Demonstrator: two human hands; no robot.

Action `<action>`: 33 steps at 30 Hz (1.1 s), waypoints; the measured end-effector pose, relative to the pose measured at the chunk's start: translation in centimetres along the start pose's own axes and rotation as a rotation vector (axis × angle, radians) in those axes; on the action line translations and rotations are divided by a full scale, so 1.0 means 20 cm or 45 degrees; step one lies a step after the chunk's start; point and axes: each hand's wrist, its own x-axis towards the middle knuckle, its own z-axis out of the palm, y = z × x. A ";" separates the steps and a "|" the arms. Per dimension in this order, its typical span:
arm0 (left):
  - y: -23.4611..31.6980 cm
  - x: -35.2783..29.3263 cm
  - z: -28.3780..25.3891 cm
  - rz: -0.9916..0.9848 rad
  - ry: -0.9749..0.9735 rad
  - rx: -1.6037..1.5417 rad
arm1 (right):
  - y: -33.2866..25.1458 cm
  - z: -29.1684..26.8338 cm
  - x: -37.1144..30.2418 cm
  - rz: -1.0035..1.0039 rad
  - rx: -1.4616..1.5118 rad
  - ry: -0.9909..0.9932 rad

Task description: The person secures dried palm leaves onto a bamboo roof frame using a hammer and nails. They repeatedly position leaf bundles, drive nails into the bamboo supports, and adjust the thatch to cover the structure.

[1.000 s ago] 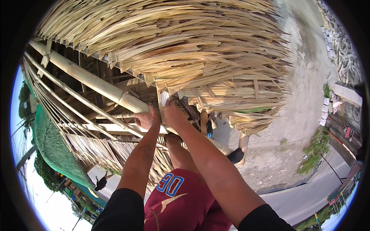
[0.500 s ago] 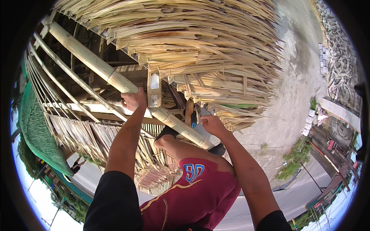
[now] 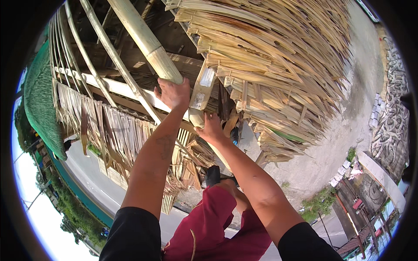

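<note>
A thick bamboo pole (image 3: 146, 40) runs slantwise along the ridge of a thatched roof frame. My left hand (image 3: 174, 93) is wrapped round it at the middle of the view. Lower on the same pole, my right hand (image 3: 210, 128) is closed with its fingers over the bamboo. Between the two hands, a short wooden board (image 3: 202, 92) with a pale patch stands against the pole. Dry palm-leaf thatch (image 3: 270, 65) spreads in overlapping layers to the right of the pole. The palm side of both hands is hidden.
Thin rafter poles (image 3: 101, 35) slope over the open, dark inside at left, with more thatch (image 3: 109, 124) below them. A green roof (image 3: 38, 104) stands beyond. My black-shod foot (image 3: 212, 175) is under my right forearm. Grey ground (image 3: 363, 74) lies far below at right.
My right hand has moved left and closed on the bamboo pole. My view and body have shifted, so the roof appears turned and further right. My left hand remains on the pole.
</note>
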 end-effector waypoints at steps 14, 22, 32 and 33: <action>-0.14 -0.28 -0.19 0.644 0.293 -0.875 | 0.03 0.13 0.07 0.004 0.208 0.567; -0.79 -0.29 -0.06 0.450 0.112 -0.168 | 0.06 0.07 0.08 -0.216 0.377 0.635; -0.78 -0.28 0.01 0.366 0.305 -0.327 | 0.04 0.01 0.05 -0.300 0.564 0.504; -0.78 -0.28 0.01 0.384 0.239 -0.264 | 0.04 0.00 0.06 -0.244 0.590 0.454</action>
